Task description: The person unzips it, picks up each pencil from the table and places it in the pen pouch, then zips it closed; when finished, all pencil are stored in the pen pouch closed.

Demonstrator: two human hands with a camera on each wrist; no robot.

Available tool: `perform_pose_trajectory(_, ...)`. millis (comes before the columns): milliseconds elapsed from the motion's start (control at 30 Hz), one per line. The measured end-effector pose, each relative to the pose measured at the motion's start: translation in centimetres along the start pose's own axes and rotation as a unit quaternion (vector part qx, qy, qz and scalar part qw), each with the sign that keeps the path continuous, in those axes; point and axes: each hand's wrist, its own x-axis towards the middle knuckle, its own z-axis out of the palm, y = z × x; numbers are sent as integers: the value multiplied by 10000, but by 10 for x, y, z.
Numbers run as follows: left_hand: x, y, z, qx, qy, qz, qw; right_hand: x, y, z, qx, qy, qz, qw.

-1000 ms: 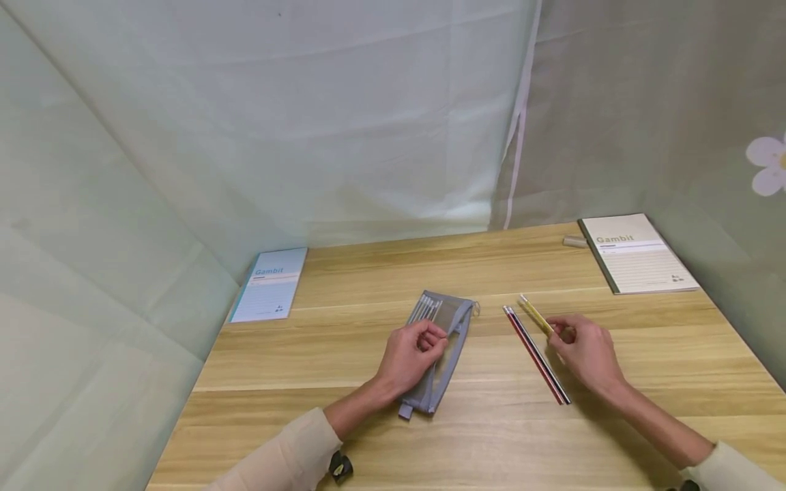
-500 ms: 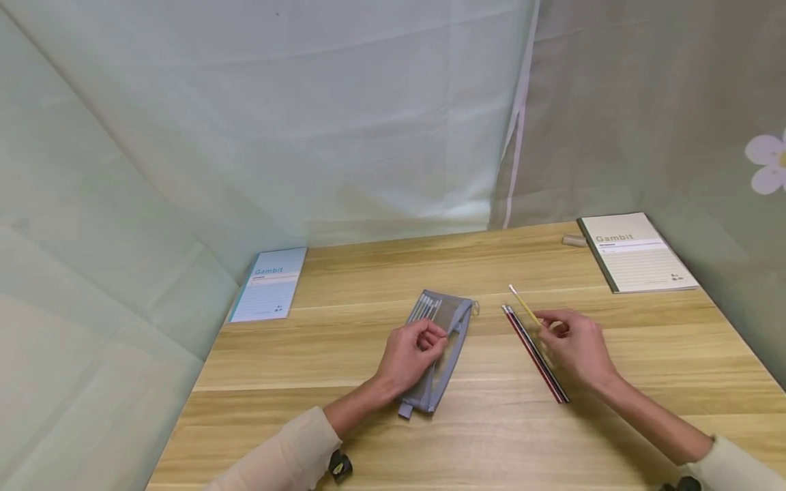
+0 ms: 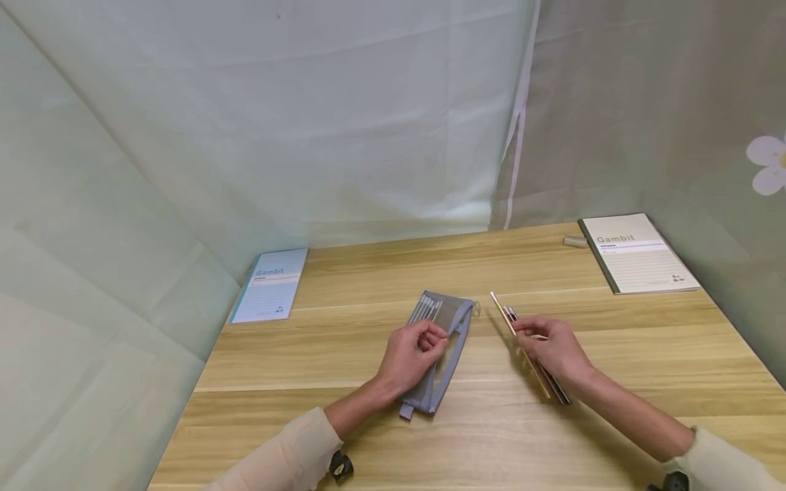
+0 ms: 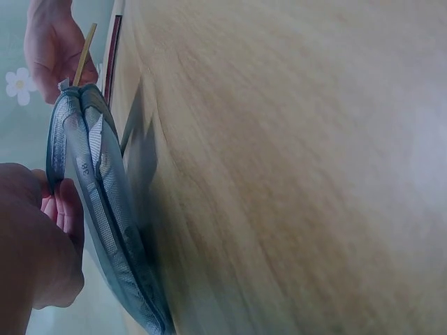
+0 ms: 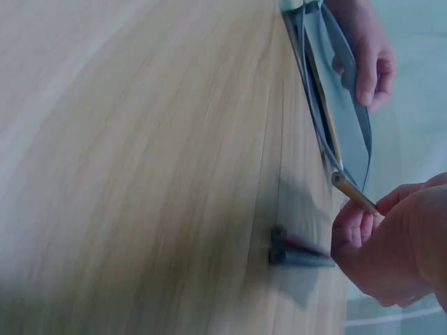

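Observation:
A grey mesh pencil case lies slantwise in the middle of the wooden table, with several pencils showing through its far end. My left hand pinches one side of its opening; in the left wrist view the zipped mouth gapes. Between thumb and fingers, my right hand holds a yellow pencil, tilted, its white-tipped end pointing away from me. Beneath that hand, a red pencil and a dark pencil lie side by side on the table, partly covered by the hand in the head view.
At the back left lies a blue notebook. A cream notebook with a dark spine is at the back right, with a small greyish block beside it. Fabric curtains hang along the table's far edge and sides.
The right hand has carried the yellow pencil left, from right of the two lying pencils to over them, turning it on the way. The left hand and the case have stayed put.

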Motion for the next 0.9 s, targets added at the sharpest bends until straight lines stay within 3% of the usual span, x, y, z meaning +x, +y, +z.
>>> perform_pose_trajectory(133, 0, 0, 0, 6, -7, -24, 10000, 1, 1, 11, 680, -219, 308, 9970)
perform_pose_trajectory(267, 0, 1, 0, 2, -3, -6, 10000, 1, 2, 22, 1454, -567, 588, 9860)
perform_pose_trajectory(400, 0, 2, -1, 5, 18, 5, 10000, 1, 2, 30, 1874, -829, 804, 9755)
perform_pose_trajectory(533, 0, 1, -1, 3, 22, 21, 10000, 1, 1, 36, 1943, -911, 898, 9726)
perform_pose_trajectory(900, 0, 2, -1, -20, 32, -30, 10000, 1, -2, 46, 1418, -692, 920, 9832)
